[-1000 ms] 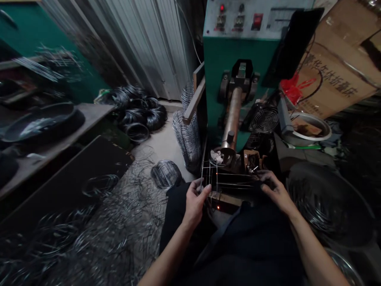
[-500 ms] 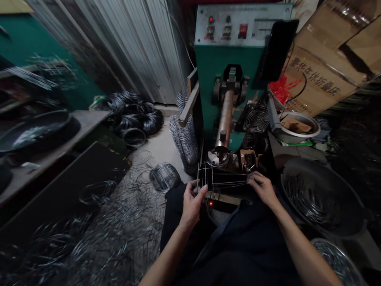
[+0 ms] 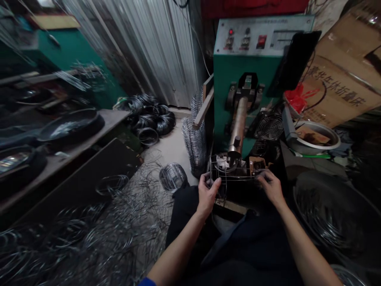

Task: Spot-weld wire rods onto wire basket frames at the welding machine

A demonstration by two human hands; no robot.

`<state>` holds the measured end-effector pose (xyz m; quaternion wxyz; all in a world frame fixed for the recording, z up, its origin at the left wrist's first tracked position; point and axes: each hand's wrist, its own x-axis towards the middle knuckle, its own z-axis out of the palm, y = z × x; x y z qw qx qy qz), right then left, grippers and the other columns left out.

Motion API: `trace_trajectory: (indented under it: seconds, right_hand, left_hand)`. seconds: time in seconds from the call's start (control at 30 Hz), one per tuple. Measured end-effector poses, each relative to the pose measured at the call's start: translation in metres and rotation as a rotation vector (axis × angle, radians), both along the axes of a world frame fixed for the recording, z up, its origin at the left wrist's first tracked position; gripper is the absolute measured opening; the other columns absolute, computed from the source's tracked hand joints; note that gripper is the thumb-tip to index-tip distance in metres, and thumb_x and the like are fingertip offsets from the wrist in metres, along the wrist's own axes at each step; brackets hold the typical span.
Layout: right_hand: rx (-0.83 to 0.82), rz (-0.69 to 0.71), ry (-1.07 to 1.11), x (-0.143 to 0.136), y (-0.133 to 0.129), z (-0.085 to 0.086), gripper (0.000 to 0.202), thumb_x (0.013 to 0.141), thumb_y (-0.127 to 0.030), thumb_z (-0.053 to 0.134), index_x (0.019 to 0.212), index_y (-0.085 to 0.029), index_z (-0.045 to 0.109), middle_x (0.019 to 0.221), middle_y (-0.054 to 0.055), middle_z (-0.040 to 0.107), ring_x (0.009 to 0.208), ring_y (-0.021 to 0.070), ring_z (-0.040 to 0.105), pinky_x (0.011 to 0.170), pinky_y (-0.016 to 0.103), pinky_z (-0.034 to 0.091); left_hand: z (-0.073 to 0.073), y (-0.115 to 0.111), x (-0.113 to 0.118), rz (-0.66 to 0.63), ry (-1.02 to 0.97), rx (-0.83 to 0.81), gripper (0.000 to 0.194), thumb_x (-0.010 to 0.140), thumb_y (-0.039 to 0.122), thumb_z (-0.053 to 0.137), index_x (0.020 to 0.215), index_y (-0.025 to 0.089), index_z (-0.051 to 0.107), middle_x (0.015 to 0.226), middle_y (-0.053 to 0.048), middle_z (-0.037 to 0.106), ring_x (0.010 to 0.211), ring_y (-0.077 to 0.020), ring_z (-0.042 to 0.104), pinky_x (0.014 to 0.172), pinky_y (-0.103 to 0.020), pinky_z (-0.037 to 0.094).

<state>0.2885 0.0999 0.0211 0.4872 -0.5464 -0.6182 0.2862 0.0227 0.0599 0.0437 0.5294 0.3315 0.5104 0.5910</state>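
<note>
My left hand (image 3: 209,195) is closed on the left end of a thin wire frame (image 3: 235,178), with the thumb on top. At the other end, the fingers of my right hand (image 3: 270,186) pinch the long wires, their tips partly dark and blurred. Held level over my lap, the frame appears just below the tip of a metal cylinder arm (image 3: 239,127). That arm sticks out from a green machine (image 3: 222,95) with a control panel and a lit red lamp. Whether frame and arm touch, I cannot tell.
Left of the machine stands a tall stack of wire rings (image 3: 195,145), with a round wire bundle (image 3: 173,177) on the floor. Loose wires litter the left floor. A large dark pan (image 3: 330,214) with wire pieces lies right; a cardboard box (image 3: 342,83) leans behind.
The view has swung left, so the scene sits further right. Both hands have lifted the wire frame closer to the machine's arm, still holding its two ends.
</note>
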Motion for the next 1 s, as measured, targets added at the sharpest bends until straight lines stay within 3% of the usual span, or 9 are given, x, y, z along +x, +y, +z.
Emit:
trace_trajectory:
  seconds: [0.3,0.47,0.67,0.77,1.0]
  right_hand:
    - [0.024,-0.06,0.001,0.005,0.037,-0.008,0.03,0.085,-0.046,0.065,0.067,-0.022,0.061,0.089,0.005,0.066,0.088,0.0229,0.058,0.083,0.035,0.043]
    - [0.033,-0.072,-0.019,0.01,0.044,-0.007,0.03,0.085,-0.044,0.064,0.065,-0.023,0.061,0.085,0.004,0.065,0.087,0.0236,0.058,0.082,0.035,0.042]
    - [0.033,-0.061,-0.007,0.011,0.046,-0.008,0.025,0.086,-0.04,0.065,0.069,-0.022,0.065,0.089,0.005,0.067,0.091,0.0245,0.059,0.086,0.036,0.042]
    - [0.037,-0.05,-0.018,0.011,0.048,-0.008,0.026,0.087,-0.041,0.064,0.069,-0.022,0.065,0.086,0.005,0.067,0.089,0.0241,0.058,0.084,0.036,0.042]
    - [0.016,-0.033,0.031,0.014,0.053,-0.014,0.032,0.084,-0.047,0.067,0.065,-0.021,0.062,0.083,0.005,0.066,0.084,0.0227,0.059,0.082,0.036,0.043]
  left_hand:
    - [-0.005,0.029,0.013,0.037,-0.006,0.032,0.058,0.076,0.052,0.079,0.114,0.017,0.051,0.068,0.009,0.049,0.046,-0.0048,0.044,0.04,-0.016,0.044]
    - [-0.004,0.035,0.019,0.016,-0.029,0.032,0.058,0.076,0.053,0.079,0.113,0.02,0.05,0.071,0.008,0.051,0.043,-0.0058,0.047,0.037,-0.019,0.047]
    - [-0.007,0.037,0.02,0.005,-0.072,0.045,0.051,0.077,0.05,0.079,0.107,0.02,0.05,0.061,0.012,0.042,0.038,-0.0048,0.041,0.037,-0.018,0.039]
    - [-0.003,0.036,0.02,-0.006,-0.053,0.026,0.053,0.077,0.051,0.079,0.11,0.021,0.049,0.061,0.012,0.045,0.037,-0.0056,0.042,0.036,-0.019,0.04]
    - [0.003,0.034,0.015,0.004,0.047,0.028,0.049,0.078,0.049,0.078,0.109,0.018,0.056,0.072,0.006,0.057,0.049,-0.0058,0.048,0.052,-0.02,0.047]
